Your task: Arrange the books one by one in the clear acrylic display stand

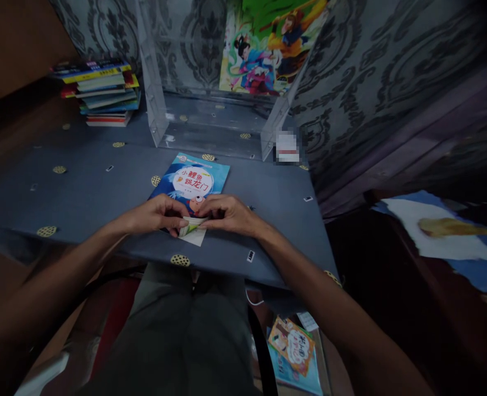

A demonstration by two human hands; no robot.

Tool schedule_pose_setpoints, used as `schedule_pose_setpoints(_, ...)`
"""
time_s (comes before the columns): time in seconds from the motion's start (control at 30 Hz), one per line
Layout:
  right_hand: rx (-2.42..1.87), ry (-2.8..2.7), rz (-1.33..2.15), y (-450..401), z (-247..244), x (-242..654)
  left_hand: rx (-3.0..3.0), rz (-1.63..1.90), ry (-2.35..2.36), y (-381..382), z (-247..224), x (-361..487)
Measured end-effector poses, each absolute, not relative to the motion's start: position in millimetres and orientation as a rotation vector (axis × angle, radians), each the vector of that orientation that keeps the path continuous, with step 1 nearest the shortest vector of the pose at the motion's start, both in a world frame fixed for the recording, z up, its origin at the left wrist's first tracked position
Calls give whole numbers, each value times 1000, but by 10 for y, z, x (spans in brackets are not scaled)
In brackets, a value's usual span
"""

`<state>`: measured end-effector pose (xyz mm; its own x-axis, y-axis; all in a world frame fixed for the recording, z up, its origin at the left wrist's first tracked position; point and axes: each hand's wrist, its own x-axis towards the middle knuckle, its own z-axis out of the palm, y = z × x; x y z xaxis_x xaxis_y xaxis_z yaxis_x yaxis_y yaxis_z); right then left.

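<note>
At the desk [87, 190], left hand [161, 213] and right hand [231, 213] pinch paper [192, 225] by book [219, 171] “小鲤鱼跳龙门”.

bk stack [109, 94] l, clear rack [156, 118] w/ green bk [268, 49], orange bk [292, 345] below

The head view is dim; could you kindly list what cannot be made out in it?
In the head view:
Blue book: lower cover partly hidden by the left hand and right hand.
Folded paper: sides covered by both hands.
White item: details lost to pixelation.
Stacked books: most titles blurred.
Upright picture: top cut off by frame.
</note>
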<state>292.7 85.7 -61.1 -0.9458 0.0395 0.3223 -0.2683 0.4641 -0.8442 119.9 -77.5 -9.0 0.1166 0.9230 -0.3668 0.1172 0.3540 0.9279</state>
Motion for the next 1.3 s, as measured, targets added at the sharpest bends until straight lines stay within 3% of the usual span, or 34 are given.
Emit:
schedule_pose_setpoints(0.97, 234, -2569, 1257, 830, -586, 3014, 1041, 767, 1366, -756, -92, 1183)
schedule_pose_setpoints(1.3, 225, -2553, 713, 609, -522, 3151, 1058, 799, 1325, -762, -105, 1179)
